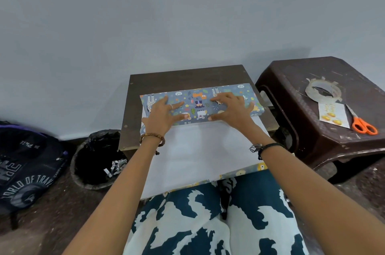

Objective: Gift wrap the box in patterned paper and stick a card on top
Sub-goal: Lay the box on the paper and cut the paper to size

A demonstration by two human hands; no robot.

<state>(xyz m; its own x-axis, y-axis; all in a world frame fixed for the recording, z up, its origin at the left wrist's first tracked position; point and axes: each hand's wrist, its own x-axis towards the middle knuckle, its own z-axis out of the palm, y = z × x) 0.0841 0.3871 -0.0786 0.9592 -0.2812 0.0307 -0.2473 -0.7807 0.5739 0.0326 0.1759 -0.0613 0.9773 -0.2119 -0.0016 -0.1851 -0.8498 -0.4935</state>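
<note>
At the frame's centre on the small tabletop [133,96], both hands, left hand [164,114] and right hand [231,110], press spread fingers flat on the paper-covered box [198,107], which looks rigid and light, its patterned paper [200,150] thin, creasable, best held at the edges.

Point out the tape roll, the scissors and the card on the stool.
tape roll [312,90]: head view, left side of ring.
scissors [364,126]: head view, orange handles.
card [333,116]: head view, middle of its face.
</note>
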